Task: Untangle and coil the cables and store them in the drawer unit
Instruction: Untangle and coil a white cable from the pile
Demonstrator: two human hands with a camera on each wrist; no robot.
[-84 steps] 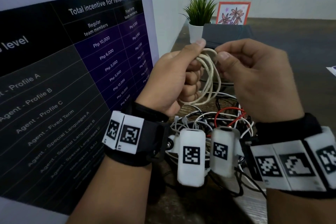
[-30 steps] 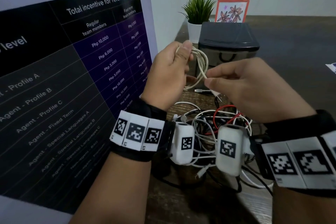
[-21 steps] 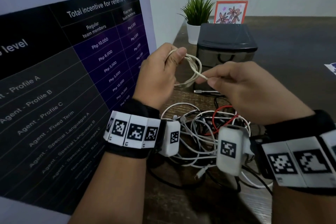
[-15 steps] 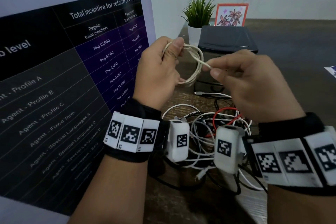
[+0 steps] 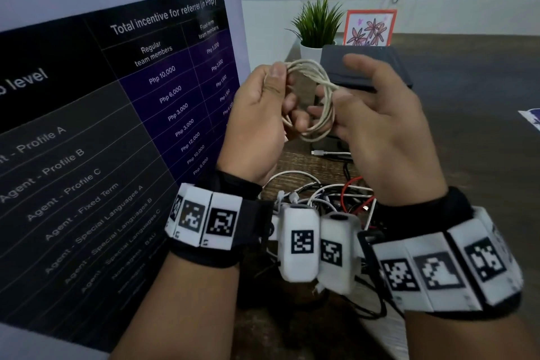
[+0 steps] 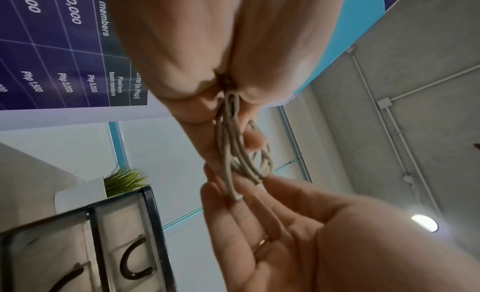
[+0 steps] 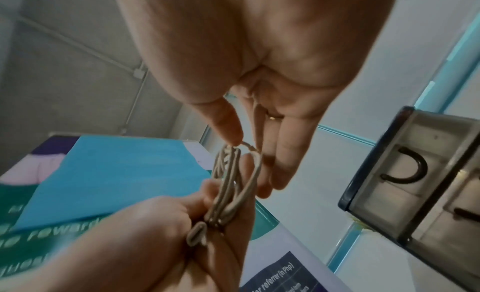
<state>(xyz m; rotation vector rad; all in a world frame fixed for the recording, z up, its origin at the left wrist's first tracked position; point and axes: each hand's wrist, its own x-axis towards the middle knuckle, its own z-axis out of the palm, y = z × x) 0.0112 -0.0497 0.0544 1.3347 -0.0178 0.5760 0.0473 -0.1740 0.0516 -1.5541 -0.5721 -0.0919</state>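
My left hand [image 5: 285, 88] pinches a small coil of cream cable [image 5: 311, 96] between thumb and fingers, held up in front of the drawer unit [image 5: 330, 70]. My right hand [image 5: 339, 82] is beside the coil with its fingers straight. Its thumb touches the coil's right side [image 7: 246, 148]. The coil [image 6: 233, 156] hangs from my left fingers onto the right palm. A tangle of white, black and red cables [image 5: 321, 196] lies on the table below my wrists. The drawer unit [image 7: 415, 173] has dark U-shaped handles and its drawers look closed.
A large printed banner [image 5: 117, 126] stands close on the left. A potted plant [image 5: 317, 23] and a framed flower picture [image 5: 369, 28] stand behind the drawer unit. A white plug end [image 5: 321, 152] lies by the unit. The dark wooden table [image 5: 467, 96] extends right, with paper [image 5: 530, 117] at its edge.
My right hand has let go of the cable end it pinched and straightened its fingers beside the coil. The left hand still holds the coil, a little higher.
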